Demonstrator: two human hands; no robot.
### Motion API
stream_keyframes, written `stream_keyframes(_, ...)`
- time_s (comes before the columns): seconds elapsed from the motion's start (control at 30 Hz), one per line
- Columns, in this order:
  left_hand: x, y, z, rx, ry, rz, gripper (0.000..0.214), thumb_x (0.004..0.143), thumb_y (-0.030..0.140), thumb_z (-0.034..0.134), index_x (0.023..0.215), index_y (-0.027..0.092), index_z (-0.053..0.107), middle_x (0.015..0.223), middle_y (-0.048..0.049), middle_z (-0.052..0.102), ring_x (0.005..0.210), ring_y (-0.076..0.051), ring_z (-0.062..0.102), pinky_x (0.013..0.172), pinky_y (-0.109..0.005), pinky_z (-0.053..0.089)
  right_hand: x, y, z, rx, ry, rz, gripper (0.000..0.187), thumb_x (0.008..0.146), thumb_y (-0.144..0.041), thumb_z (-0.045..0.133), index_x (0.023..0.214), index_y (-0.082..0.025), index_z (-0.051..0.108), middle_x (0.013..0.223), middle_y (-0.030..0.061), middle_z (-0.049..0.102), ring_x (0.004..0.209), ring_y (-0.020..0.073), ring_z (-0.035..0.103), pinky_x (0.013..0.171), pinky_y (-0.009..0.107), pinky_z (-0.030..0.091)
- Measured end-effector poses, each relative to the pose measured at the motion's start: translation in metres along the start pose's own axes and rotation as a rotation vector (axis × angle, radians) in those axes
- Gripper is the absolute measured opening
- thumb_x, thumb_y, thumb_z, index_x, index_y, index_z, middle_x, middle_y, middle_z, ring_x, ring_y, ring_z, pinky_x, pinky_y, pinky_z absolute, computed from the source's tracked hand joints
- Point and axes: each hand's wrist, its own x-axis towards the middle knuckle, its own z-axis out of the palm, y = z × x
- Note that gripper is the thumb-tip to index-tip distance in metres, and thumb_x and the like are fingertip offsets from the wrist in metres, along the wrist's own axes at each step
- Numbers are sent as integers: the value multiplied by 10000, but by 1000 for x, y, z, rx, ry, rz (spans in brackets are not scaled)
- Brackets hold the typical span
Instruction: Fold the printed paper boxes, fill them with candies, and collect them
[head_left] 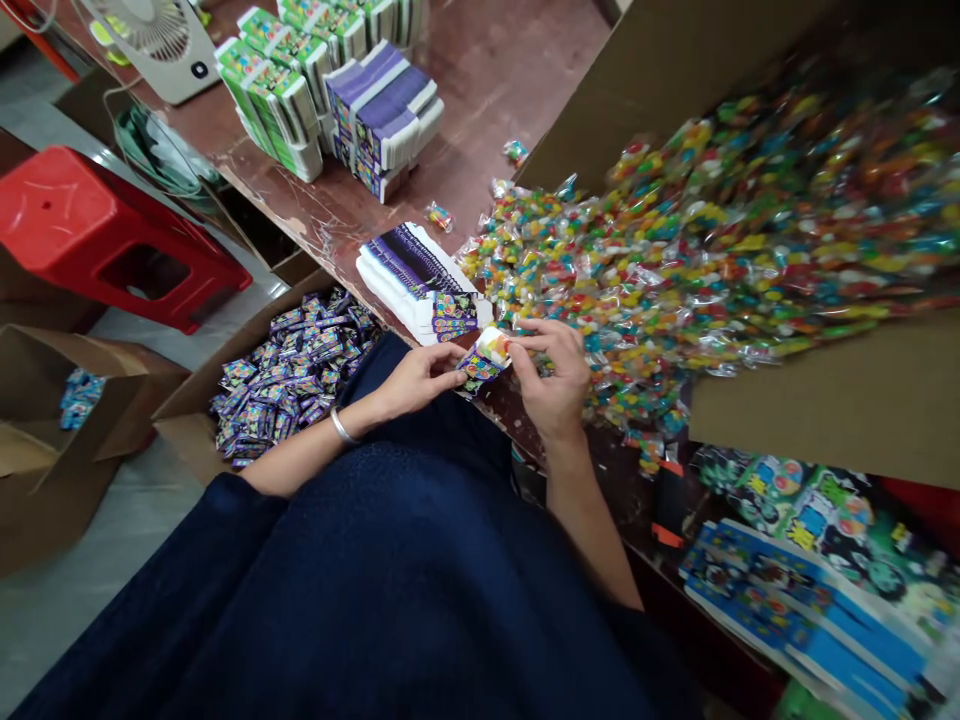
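The work surface is a worn reddish-brown wooden bench with a scuffed, peeling edge, set above a grey floor.

On the floor to the left stands a red plastic stool. Beside it is an open brown cardboard carton with a few blue packets inside. A second open cardboard carton, filled with small purple printed boxes, sits just beside the person's left forearm.

At the far end of the bench stand a white desk fan, rows of green-and-white flat-packed boxes and a stack of purple-and-white flat-packed boxes. A pile of unfolded purple-and-white box blanks lies at the near edge.

A large brown cardboard flap bounds a heap of clear cellophane packets of multicoloured candy, which spills across the bench up to the hands. The flap hides the lower right part of the heap.

The left hand has its grip closed on a small purple printed box, held above the bench edge, just in front of the blanks. The right hand pinches the open end of the same box, where a candy packet shows.

Printed blue-and-green sheets lie lower right.
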Motion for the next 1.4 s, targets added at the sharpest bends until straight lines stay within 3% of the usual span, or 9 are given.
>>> stream_keyframes(0.23, 2, 6, 1, -169, -117, -120, 385, 842, 394, 807, 1119, 142, 718, 988, -79, 762, 838, -149, 684, 813, -326, 560, 6, 4, -15, -15, -141, 5, 140, 990, -355, 649, 910, -306, 752, 1049, 31, 822, 1126, 286, 712, 1083, 572, 533)
stream_keyframes(0.43, 5, 3, 3, -317, -147, -212, 413, 768, 383, 880, 1064, 132, 739, 943, -73, 743, 821, -138, 663, 807, -319, 539, 8, 6, -23, 114, -348, 26, 352, 1048, -473, 500, 967, -301, 796, 1277, 42, 775, 1327, 303, 639, 1184, 590, 458)
stream_keyframes(0.57, 3, 1, 9, -287, -95, -197, 432, 766, 399, 877, 1067, 124, 733, 935, -66, 734, 810, -133, 655, 789, -301, 537, 4, 2, -23, 218, -430, 147, 263, 943, -506, 695, 1007, -257, 750, 1377, 87, 725, 1283, 299, 679, 1093, 506, 543)
stream_keyframes(0.7, 0, 1, 14, -210, 18, -135, 438, 804, 437, 838, 1081, 118, 722, 948, -64, 737, 766, -118, 644, 751, -276, 538, -5, -1, -16, 198, -355, 237, 183, 954, -404, 697, 1057, -263, 751, 1333, 87, 743, 1216, 273, 717, 967, 447, 606)
stream_keyframes(0.9, -4, -7, 25, -165, 99, -123, 381, 851, 389, 800, 1087, 104, 710, 940, -69, 739, 724, -107, 643, 701, -245, 544, -23, 1, 2, 213, -234, 304, 189, 937, -419, 716, 911, -238, 762, 1267, 114, 755, 1173, 278, 733, 934, 441, 626)
stream_keyframes(1.07, -3, -17, 24, -188, 101, -102, 374, 861, 353, 783, 1122, 111, 672, 996, -74, 708, 763, -107, 644, 728, -251, 550, -22, 13, 0, 328, -488, 383, 295, 908, -514, 732, 1004, -244, 803, 1566, 130, 577, 1334, 308, 658, 900, 427, 646)
stream_keyframes(1.2, 0, -13, 19, -163, -18, -4, 456, 878, 322, 759, 1282, 161, 621, 1010, -53, 651, 794, -112, 596, 693, -239, 523, -10, 22, -5, 373, -640, 387, 310, 893, -542, 742, 851, -244, 817, 1419, 110, 705, 1359, 314, 649, 1084, 479, 564)
stream_keyframes(1.27, 1, -11, 17, -169, -33, 43, 459, 908, 327, 727, 1327, 188, 599, 1016, -48, 630, 815, -119, 576, 697, -242, 505, -8, 19, -2, 407, -554, 423, 278, 874, -519, 770, 851, -245, 809, 1291, 99, 769, 1254, 294, 714, 1093, 482, 559)
stream_keyframes(1.4, 4, -10, 14, -261, 93, 117, 454, 940, 319, 687, 1361, 205, 559, 1041, -42, 610, 828, -120, 572, 734, -259, 488, -23, 2, 12, 423, -172, 542, 377, 832, -474, 815, 1128, -246, 768, 1104, 78, 805, 923, 241, 790, 792, 392, 658)
